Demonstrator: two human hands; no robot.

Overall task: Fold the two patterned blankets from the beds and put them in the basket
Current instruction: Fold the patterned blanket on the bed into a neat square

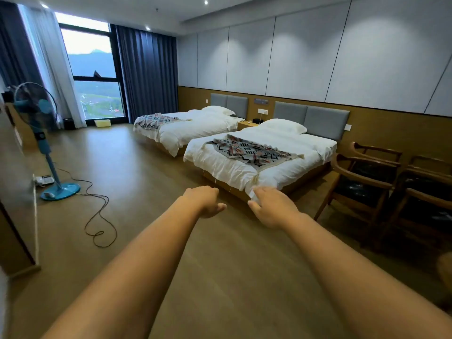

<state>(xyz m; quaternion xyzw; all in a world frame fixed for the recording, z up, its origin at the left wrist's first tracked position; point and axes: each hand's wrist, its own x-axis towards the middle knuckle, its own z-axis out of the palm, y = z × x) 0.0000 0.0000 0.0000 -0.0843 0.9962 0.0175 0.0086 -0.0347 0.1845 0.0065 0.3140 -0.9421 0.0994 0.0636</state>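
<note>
Two white beds stand along the right wall. On the near bed point(244, 172) a patterned blanket point(252, 152) in grey, black and red lies spread flat. A second patterned blanket point(156, 119) is draped over the foot of the far bed point(195, 126). By the window sits a yellow basket point(102, 123) on the floor. Both my arms reach forward. My left hand point(206, 200) hangs over the floor, fingers loosely apart, holding nothing. My right hand point(271, 206) is in front of the near bed's corner, fingers apart and empty.
A blue standing fan point(44, 133) with a cable point(97, 211) trailing over the floor stands at the left. Wooden chairs point(371, 182) stand right of the near bed. A nightstand point(247, 124) sits between the beds. Wooden floor stretches toward the window.
</note>
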